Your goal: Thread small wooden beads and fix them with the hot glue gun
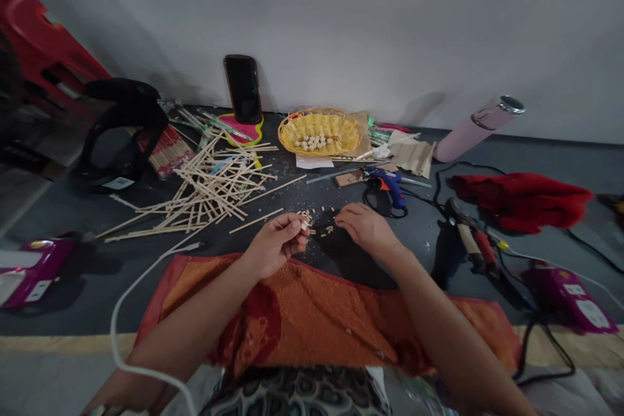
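My left hand [281, 240] is raised just over the dark tabletop, thumb and fingers pinching small pale wooden pieces [305, 225]. My right hand [363, 226] is lowered to the table, its fingertips drawn together beside short cut stick pieces [329, 229]; whatever lies under those fingertips is hidden. Between the two hands, more short pieces and fine crumbs are scattered. Beyond them stands a yellow woven basket [297, 127] with a heap of small pale pieces inside. Long thin wooden sticks [214, 182] lie in a loose pile to the left.
A blue glue gun [387, 185] with its cable lies right of centre, near pliers [470, 234] and a red cloth [526, 201]. A pink flask [475, 130] and a phone [244, 90] stand by the wall. An orange towel [331, 312] covers the front edge.
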Demonstrator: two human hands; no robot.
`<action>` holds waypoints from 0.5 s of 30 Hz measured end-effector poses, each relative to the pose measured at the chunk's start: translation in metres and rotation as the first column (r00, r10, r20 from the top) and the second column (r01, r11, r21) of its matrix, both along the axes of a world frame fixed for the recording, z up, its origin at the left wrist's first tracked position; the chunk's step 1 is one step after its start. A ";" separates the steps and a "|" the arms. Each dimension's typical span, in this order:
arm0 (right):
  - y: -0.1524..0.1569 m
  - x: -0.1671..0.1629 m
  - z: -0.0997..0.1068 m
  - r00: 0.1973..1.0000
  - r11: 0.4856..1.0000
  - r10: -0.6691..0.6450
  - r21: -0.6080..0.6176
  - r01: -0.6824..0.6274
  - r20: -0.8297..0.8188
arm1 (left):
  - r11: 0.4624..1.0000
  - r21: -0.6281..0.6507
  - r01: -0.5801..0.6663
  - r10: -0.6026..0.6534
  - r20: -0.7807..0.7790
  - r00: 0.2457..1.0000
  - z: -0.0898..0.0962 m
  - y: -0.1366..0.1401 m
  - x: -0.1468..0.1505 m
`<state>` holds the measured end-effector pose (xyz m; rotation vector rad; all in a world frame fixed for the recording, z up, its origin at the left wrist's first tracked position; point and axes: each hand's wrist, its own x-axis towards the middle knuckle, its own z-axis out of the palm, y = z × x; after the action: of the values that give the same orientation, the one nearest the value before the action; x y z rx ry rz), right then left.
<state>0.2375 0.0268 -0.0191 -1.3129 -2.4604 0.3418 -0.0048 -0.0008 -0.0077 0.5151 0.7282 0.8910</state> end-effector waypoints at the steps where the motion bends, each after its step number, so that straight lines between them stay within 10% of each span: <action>1: -0.002 -0.003 0.003 1.000 1.000 0.010 -0.002 -0.010 -0.003 | 1.000 0.004 0.000 0.000 -0.001 1.000 0.000 0.000 0.000; 15: -0.050 -0.065 0.029 0.695 0.940 -0.327 -0.294 0.171 -0.640 | 1.000 0.029 0.008 -0.006 -0.060 0.998 -0.004 0.000 0.003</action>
<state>0.1721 -0.0229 0.0096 -1.2763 -1.6282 0.8664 -0.0020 -0.0013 -0.0121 0.5724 0.7684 0.8838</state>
